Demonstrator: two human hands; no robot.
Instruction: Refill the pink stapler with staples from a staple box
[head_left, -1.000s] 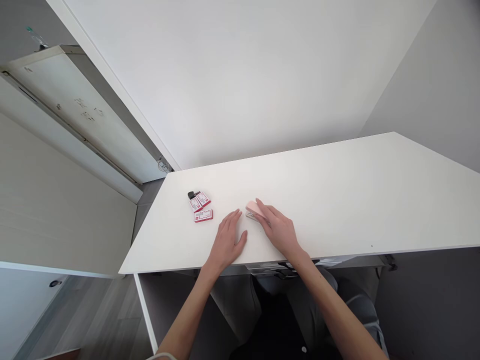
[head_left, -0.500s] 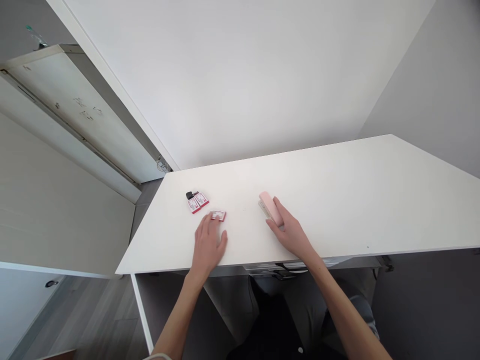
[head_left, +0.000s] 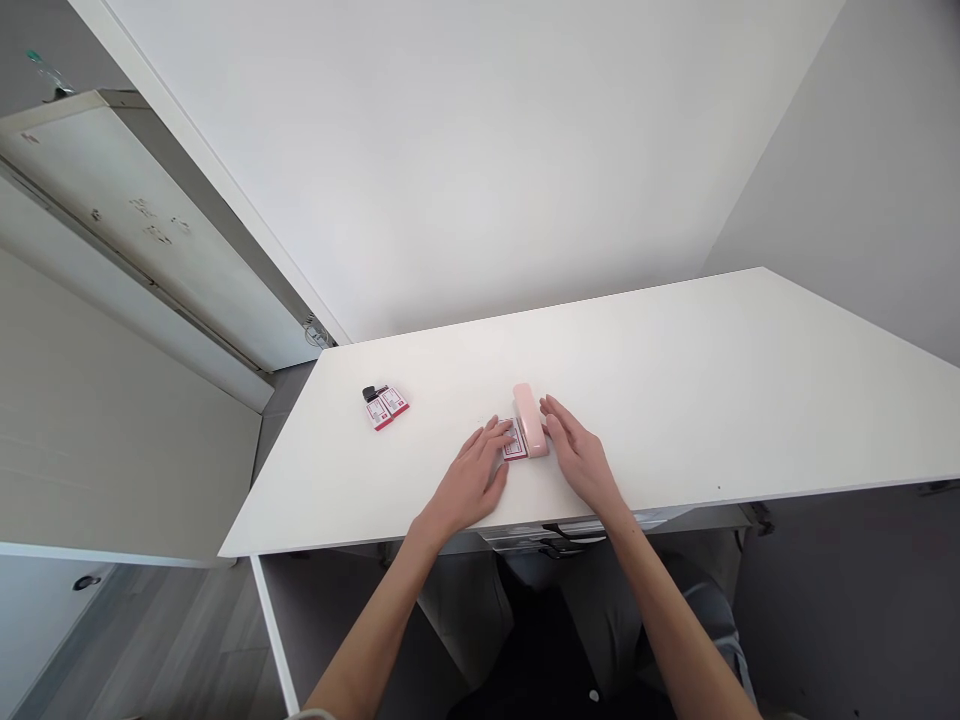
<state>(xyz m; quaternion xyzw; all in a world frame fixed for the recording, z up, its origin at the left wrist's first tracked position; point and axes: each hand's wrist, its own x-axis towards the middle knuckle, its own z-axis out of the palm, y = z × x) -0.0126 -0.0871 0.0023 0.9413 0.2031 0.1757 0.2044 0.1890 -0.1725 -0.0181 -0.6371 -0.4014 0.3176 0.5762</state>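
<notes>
A pink stapler (head_left: 531, 420) stands on the white desk, its length running away from me. Against its left side lies a small white box with red edges (head_left: 515, 444), probably of staples. Fingers of my left hand (head_left: 472, 480) rest stretched over that box, the thumb apart. On the stapler's other side is my right hand (head_left: 581, 455), its fingers extended along the stapler's right edge and not wrapped round it. Further left lie two similar red-and-white boxes (head_left: 386, 408) side by side, with a small black object (head_left: 370, 393) at their far edge.
The white desk (head_left: 660, 390) meets a white wall behind it. Its near edge runs just in front of my wrists, with a partly visible drawer holding black-handled items (head_left: 562, 535) below. A cabinet (head_left: 150, 220) stands beyond the left side.
My left hand has slid the small box rightward up against the stapler. My right hand has loosened its grip on the stapler, which now stands straighter on the desk.
</notes>
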